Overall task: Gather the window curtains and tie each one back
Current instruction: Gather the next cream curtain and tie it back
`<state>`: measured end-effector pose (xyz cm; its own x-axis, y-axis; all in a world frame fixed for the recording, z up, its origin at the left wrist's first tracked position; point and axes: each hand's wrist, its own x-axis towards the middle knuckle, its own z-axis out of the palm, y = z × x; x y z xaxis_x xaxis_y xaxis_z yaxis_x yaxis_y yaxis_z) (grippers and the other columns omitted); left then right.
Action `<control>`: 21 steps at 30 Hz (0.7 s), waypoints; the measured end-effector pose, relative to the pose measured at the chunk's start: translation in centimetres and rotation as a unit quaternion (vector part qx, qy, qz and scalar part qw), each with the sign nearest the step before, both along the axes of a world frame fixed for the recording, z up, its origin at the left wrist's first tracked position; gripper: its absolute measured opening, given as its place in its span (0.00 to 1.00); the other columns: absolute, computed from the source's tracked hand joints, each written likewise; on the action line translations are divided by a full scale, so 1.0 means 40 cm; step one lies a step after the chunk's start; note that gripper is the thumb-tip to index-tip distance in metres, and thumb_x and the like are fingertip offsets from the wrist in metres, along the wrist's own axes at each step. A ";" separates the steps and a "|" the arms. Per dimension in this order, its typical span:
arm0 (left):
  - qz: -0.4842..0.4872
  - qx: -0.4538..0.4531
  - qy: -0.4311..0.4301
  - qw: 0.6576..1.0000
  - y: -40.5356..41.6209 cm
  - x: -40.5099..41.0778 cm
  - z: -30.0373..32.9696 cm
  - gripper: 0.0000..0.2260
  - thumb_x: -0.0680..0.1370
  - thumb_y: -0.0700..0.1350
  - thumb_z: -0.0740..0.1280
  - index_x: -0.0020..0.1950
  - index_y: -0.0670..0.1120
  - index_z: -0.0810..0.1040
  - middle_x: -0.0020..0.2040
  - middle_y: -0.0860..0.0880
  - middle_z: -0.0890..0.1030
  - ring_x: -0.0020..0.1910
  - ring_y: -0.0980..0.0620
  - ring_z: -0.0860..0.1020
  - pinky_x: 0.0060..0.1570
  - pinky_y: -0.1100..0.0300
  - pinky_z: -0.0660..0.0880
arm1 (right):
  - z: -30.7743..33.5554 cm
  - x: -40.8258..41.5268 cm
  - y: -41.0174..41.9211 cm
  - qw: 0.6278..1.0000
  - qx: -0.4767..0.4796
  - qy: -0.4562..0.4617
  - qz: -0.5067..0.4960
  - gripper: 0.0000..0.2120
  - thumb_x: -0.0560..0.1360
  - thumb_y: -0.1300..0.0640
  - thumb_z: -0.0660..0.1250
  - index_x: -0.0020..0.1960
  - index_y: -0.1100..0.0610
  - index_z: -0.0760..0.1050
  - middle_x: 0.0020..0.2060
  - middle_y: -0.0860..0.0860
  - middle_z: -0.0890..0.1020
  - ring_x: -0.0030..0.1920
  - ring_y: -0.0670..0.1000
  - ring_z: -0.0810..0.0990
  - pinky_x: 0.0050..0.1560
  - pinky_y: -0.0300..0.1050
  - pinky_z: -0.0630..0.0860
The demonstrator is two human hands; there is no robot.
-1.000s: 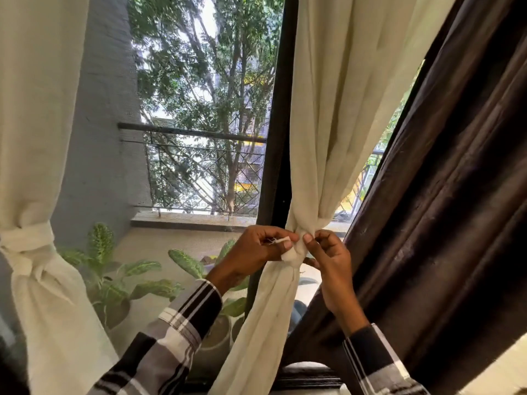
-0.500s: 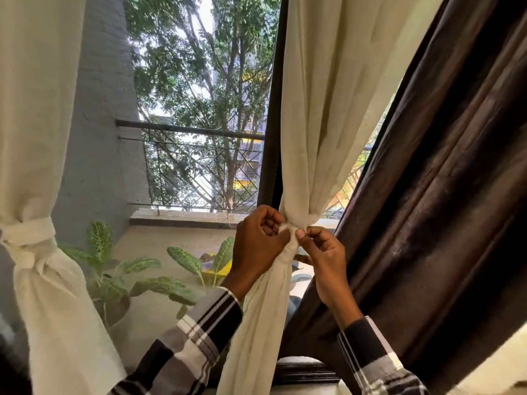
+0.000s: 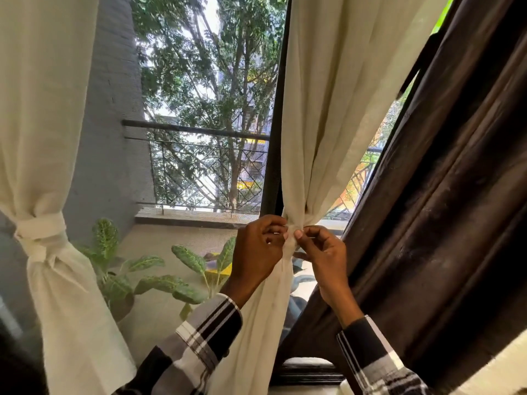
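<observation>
At the dark window frame's centre post, the cream, thin cotton curtain [image 3: 319, 109] was gathered to a narrow waist. The left hand [image 3: 256, 252] and right hand [image 3: 325, 252] each pinched that bunch with curled fingers. Being light, soft and loose-woven, it would likely crush easily; holding the waist seemed best.

Cream curtain [image 3: 328, 109]: thin matt woven cloth, soft folds. Brown drape [image 3: 456, 195]: heavier cloth w/ a slight sheen. Balcony railing [image 3: 199, 129]: dark matt metal. Outside wall [image 3: 111, 138]: rough grey finish.
</observation>
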<state>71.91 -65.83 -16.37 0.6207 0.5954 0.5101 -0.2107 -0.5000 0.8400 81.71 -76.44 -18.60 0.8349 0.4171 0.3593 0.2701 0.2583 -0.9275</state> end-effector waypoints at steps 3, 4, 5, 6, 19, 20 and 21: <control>0.017 -0.027 -0.015 0.999 0.004 0.000 -0.007 0.10 0.70 0.36 0.75 0.50 0.43 0.83 0.41 0.51 0.85 0.40 0.60 0.83 0.40 0.64 0.80 | -0.003 -0.009 0.016 0.999 -0.008 -0.033 -0.013 0.06 0.74 0.66 0.71 0.48 0.70 0.79 0.39 0.60 0.83 0.36 0.49 0.83 0.38 0.44 0.83; 0.021 -0.028 -0.017 0.999 0.003 0.001 -0.009 0.09 0.71 0.37 0.75 0.50 0.43 0.83 0.40 0.52 0.84 0.39 0.61 0.83 0.39 0.65 0.80 | -0.004 -0.012 0.020 0.999 -0.009 -0.046 -0.020 0.06 0.74 0.66 0.71 0.47 0.70 0.79 0.39 0.60 0.83 0.36 0.49 0.83 0.38 0.43 0.83; 0.023 -0.029 -0.018 0.999 0.001 0.001 -0.011 0.09 0.71 0.37 0.74 0.50 0.43 0.83 0.40 0.52 0.84 0.39 0.61 0.83 0.39 0.66 0.79 | -0.006 -0.015 0.025 0.998 -0.008 -0.060 -0.027 0.06 0.74 0.66 0.71 0.47 0.69 0.79 0.38 0.60 0.83 0.36 0.48 0.82 0.37 0.43 0.83; 0.023 -0.030 -0.018 0.999 -0.004 0.001 -0.015 0.08 0.72 0.36 0.74 0.50 0.43 0.83 0.40 0.52 0.84 0.39 0.62 0.83 0.38 0.66 0.79 | -0.008 -0.018 0.027 0.997 -0.007 -0.076 -0.034 0.05 0.74 0.66 0.71 0.46 0.68 0.79 0.38 0.59 0.83 0.36 0.48 0.81 0.37 0.42 0.82; 0.026 -0.035 0.039 0.998 0.058 0.025 -0.041 0.13 0.77 0.41 0.67 0.59 0.55 0.77 0.50 0.56 0.82 0.52 0.56 0.81 0.49 0.65 0.77 | -0.024 -0.032 0.093 0.926 -0.184 -0.283 -0.168 0.14 0.78 0.54 0.66 0.63 0.52 0.79 0.59 0.48 0.82 0.55 0.50 0.82 0.54 0.40 0.77; 0.054 -0.020 0.040 0.998 0.068 0.022 -0.047 0.14 0.77 0.41 0.66 0.61 0.54 0.77 0.53 0.53 0.83 0.53 0.53 0.81 0.50 0.62 0.78 | -0.018 -0.033 0.087 0.913 -0.201 -0.301 -0.186 0.15 0.78 0.54 0.67 0.64 0.52 0.77 0.61 0.48 0.81 0.55 0.49 0.81 0.53 0.33 0.72; 0.076 0.008 0.038 0.996 0.074 0.018 -0.050 0.15 0.77 0.41 0.65 0.64 0.53 0.76 0.55 0.50 0.83 0.54 0.51 0.81 0.52 0.59 0.78 | -0.011 -0.032 0.077 0.903 -0.211 -0.313 -0.205 0.16 0.78 0.54 0.67 0.65 0.53 0.76 0.61 0.48 0.80 0.56 0.49 0.80 0.51 0.30 0.68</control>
<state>72.63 -62.86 -18.37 0.5602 0.6778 0.4762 -0.0680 -0.5353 0.8419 80.42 -73.36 -19.03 0.6390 0.3289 0.6953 0.7680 -0.3235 -0.5528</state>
